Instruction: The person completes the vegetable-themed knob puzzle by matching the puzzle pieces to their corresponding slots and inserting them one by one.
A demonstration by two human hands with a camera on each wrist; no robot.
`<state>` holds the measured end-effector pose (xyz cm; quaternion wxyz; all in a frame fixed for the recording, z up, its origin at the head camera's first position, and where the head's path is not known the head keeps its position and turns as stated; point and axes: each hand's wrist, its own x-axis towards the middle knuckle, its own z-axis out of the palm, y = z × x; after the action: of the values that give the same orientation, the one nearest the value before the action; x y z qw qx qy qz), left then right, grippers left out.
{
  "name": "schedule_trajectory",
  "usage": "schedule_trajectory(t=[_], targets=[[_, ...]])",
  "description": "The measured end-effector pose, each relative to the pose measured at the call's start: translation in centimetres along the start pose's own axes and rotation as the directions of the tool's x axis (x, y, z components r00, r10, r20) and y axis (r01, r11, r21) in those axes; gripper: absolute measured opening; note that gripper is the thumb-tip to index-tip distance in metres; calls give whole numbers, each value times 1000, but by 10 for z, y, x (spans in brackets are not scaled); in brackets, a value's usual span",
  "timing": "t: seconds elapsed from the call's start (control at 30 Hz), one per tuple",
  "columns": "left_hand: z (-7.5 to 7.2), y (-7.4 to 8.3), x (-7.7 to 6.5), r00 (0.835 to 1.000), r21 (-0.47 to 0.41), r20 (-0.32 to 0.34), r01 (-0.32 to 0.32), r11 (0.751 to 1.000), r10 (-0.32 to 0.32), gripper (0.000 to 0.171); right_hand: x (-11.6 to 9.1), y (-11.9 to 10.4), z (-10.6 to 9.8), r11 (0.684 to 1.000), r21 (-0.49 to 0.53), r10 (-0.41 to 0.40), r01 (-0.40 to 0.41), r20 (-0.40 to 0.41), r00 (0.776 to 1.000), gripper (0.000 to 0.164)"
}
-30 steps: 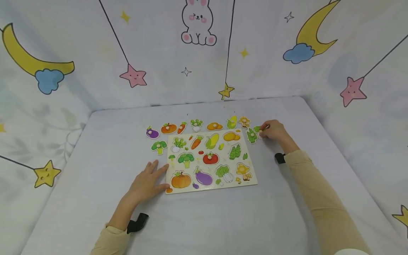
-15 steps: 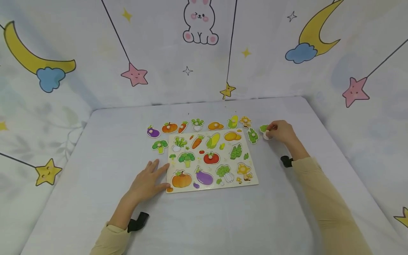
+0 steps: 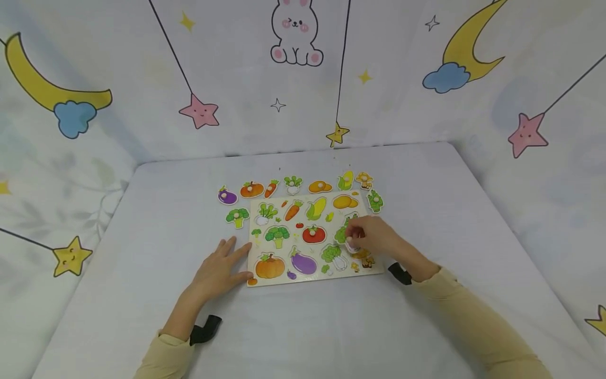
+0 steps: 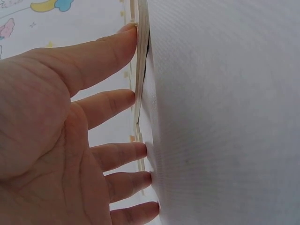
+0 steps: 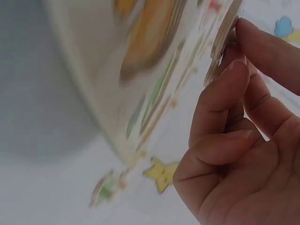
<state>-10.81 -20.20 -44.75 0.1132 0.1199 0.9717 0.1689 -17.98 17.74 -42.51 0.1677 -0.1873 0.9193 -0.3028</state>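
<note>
My right hand (image 3: pixel 376 236) pinches a bok choy puzzle piece (image 3: pixel 340 235) by its knob over the right part of the wooden vegetable board (image 3: pixel 258 245). In the right wrist view the thin edge of this piece (image 5: pixel 225 35) shows, tilted and raised off the board. Part of the board's asparagus and mushroom pictures is covered by the piece and hand. My left hand (image 3: pixel 219 271) lies with fingers spread at the board's left edge, thumb and index finger touching it. A tomato piece (image 3: pixel 313 235) with a knob sits in its slot.
Knobbed pieces lie behind the board: eggplant (image 3: pixel 228 196), pumpkin (image 3: pixel 252 189), carrot (image 3: pixel 271 188), turnip (image 3: pixel 293 185), potato (image 3: pixel 320 187), corn (image 3: pixel 346 180) and mushroom (image 3: pixel 364 180). A broccoli piece (image 3: pixel 237 217) lies left, an asparagus piece (image 3: pixel 375 201) right. White cloth covers the table (image 3: pixel 303 331).
My right hand has lifted the bok choy piece from right of the asparagus piece and carried it left and nearer, over the board. The left hand has stayed in place.
</note>
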Motion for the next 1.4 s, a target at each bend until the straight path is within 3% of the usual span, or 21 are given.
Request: schedule_trajectory(t=[0.2, 0.4, 0.67, 1.03, 1.23, 1.4], targets=[[0, 0, -1, 1000, 4, 3, 8, 1000, -8, 71, -3, -14, 26, 999, 16, -29, 28, 64, 998, 7], [1, 0, -1, 1000, -6, 12, 17, 1000, -17, 71, -3, -18, 40, 1000, 8, -27, 27, 74, 997, 9], [0, 1, -1, 1000, -15, 7, 15, 1000, -15, 72, -4, -21, 42, 998, -45, -30, 32, 41, 999, 10], [-2, 2, -2, 1000, -12, 19, 22, 1000, -22, 72, -4, -24, 40, 998, -57, -20, 24, 61, 998, 10], [-1, 2, -1, 999, -26, 22, 25, 999, -24, 73, -3, -19, 22, 1000, -21, 21, -20, 81, 997, 9], [0, 1, 0, 1000, -26, 13, 15, 1000, -15, 72, 11, 0, -22, 992, -27, 125, -127, -60, 990, 19]])
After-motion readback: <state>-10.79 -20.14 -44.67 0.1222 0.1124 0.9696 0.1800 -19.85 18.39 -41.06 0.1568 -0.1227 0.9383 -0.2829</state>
